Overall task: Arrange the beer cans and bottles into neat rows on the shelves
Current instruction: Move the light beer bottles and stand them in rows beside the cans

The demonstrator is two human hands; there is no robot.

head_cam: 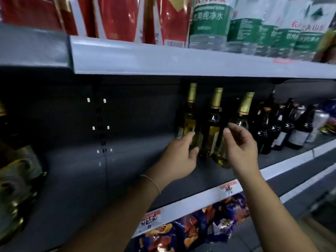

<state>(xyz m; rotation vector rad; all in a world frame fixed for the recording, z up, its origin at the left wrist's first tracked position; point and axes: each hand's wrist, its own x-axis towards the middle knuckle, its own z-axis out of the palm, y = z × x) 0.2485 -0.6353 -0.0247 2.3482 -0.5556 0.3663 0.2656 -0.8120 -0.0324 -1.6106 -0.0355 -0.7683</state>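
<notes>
A person's two bare arms reach up to a grey metal shelf (127, 170) in a shop, seen from a head-worn camera. Three gold-capped bottles of pale yellow liquid stand upright in a short row near the middle of this shelf. The left hand (179, 157) rests against the lower body of the left bottle (188, 124), fingers fairly straight and spread along its side, thumb toward the middle bottle (211, 128); it looks like a steadying touch, though whether the fingers wrap behind the glass cannot be seen. The right hand (240, 146) is at the shoulder of the right bottle (240, 120), fingers curled and fingertips close to the thumb, seemingly pinching or just touching the glass; blur makes firm contact hard to judge. Right of these three bottles stands a looser group of dark bottles (280, 131) and, further right, silver cans (318, 124), less evenly lined. Left of the three bottles the shelf is bare. Above the bottles, another shelf holds red packets (112, 17) and green-labelled water bottles (209, 22); below them hang blue snack bags (209, 224). To do this step well, it would probably help to hold each bottle low on its body rather than by the neck, slide it without tipping, keep even gaps, and bring the labels to face forward before moving on to the dark bottles.
</notes>
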